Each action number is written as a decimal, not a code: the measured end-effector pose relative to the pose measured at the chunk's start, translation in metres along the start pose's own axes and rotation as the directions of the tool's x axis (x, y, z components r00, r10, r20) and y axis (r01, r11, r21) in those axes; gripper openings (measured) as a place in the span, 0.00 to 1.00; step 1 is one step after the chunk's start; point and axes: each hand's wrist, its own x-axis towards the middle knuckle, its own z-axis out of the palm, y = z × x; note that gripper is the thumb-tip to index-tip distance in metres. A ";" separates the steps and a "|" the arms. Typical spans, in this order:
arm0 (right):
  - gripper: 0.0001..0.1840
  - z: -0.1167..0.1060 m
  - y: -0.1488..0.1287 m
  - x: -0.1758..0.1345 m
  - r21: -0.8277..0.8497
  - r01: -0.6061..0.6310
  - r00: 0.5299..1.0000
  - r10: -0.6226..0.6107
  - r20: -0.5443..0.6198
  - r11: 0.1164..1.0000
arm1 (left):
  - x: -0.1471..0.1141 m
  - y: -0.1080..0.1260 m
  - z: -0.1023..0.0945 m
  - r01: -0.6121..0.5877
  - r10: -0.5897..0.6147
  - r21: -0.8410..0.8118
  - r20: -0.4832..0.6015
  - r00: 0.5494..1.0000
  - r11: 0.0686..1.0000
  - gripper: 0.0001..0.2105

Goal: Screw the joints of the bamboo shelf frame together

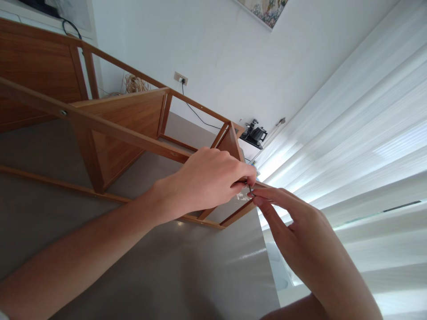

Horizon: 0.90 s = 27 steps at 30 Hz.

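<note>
Pinched between the fingertips of my two hands is a small thin metal rod (pixel 250 190); I cannot make out whether it is a bolt or an Allen key. My left hand (pixel 208 178) reaches in from the left, its fingers curled and closed around the rod's upper end. From the lower right, my right hand (pixel 293 218) pinches the lower end between thumb and forefinger. Both hands are over the right end of a brown wooden shelf frame (pixel 130 138), which lies at a slant. My left hand covers part of its near rail.
A wooden panel (pixel 126 129) crosses the frame, above the grey floor (pixel 160 271). White curtains (pixel 367 133) hang on the right. Behind, a black kettle (pixel 258 134) stands on a small stand, and a wall socket (pixel 180 78) has a plugged-in cable.
</note>
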 end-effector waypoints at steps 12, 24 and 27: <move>0.17 0.002 0.002 0.005 -0.043 0.004 0.998 -0.001 0.061 0.999 | 0.000 0.000 -0.001 -0.006 0.006 -0.016 -0.010 1.000 1.000 0.10; 0.13 0.003 0.011 0.008 -0.140 0.053 0.996 -0.063 -0.070 0.989 | -0.001 0.001 -0.005 -0.019 0.020 -0.007 0.028 0.999 1.000 0.10; 0.13 0.004 0.020 0.010 -0.179 0.092 0.991 -0.107 -0.079 0.980 | -0.001 0.002 -0.006 -0.032 0.032 -0.007 0.030 0.999 0.999 0.10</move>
